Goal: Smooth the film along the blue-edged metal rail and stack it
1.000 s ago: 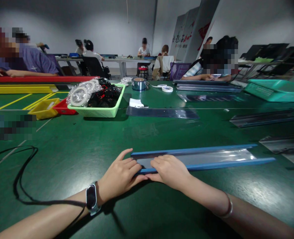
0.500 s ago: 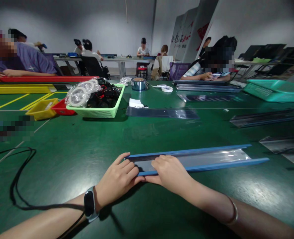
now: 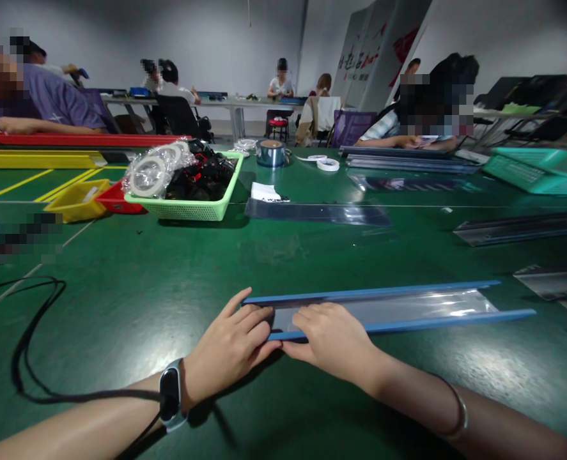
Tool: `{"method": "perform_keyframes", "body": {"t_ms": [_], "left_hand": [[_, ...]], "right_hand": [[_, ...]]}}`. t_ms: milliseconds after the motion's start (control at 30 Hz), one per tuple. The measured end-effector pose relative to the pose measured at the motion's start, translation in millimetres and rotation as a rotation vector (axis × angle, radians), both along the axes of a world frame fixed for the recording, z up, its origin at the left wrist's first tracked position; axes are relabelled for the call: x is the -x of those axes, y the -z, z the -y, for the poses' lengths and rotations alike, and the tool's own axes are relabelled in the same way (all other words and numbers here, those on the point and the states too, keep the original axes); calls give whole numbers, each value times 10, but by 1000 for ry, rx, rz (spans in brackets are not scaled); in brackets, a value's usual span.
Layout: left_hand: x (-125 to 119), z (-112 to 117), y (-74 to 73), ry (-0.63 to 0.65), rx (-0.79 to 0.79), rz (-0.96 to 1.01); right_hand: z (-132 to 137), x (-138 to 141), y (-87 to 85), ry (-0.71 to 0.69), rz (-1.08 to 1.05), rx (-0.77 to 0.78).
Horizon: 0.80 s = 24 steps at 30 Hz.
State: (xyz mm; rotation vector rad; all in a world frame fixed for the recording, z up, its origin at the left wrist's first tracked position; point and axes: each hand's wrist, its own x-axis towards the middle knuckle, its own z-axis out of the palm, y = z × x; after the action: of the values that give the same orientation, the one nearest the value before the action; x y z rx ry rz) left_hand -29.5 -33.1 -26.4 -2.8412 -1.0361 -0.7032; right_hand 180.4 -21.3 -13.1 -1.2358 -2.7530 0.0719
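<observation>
A long channel-shaped strip with blue edges and a clear, shiny plastic middle point(image 3: 408, 311) lies across the green table in front of me. My left hand point(image 3: 238, 335) grips its left end, with the fingers over the near blue edge and the thumb below. Close beside it, my right hand point(image 3: 333, 338) pinches the same near edge, fingers inside the channel and thumb underneath. The far blue edge runs past my left index finger. My fingers hide part of the strip's left end.
A light green basket point(image 3: 192, 209) holds wrapped tape rolls and black parts. Beside it stand yellow point(image 3: 77, 201) and red bins. Flat clear sheets point(image 3: 319, 213) and more strips point(image 3: 527, 228) lie beyond and to the right. A black cable point(image 3: 17, 358) loops at left. Co-workers sit behind.
Both hands keep their hold on the strip's left end. My right thumb and fingers have shifted slightly along the near edge. The whole view has moved a little.
</observation>
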Motion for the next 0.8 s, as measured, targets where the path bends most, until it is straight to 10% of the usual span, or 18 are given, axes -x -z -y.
{"method": "perform_keyframes", "body": {"t_ms": [800], "left_hand": [[-20,19,-9,-36,-5,-5]], "right_hand": [[221,-66,222,134,-231,-304]]}}
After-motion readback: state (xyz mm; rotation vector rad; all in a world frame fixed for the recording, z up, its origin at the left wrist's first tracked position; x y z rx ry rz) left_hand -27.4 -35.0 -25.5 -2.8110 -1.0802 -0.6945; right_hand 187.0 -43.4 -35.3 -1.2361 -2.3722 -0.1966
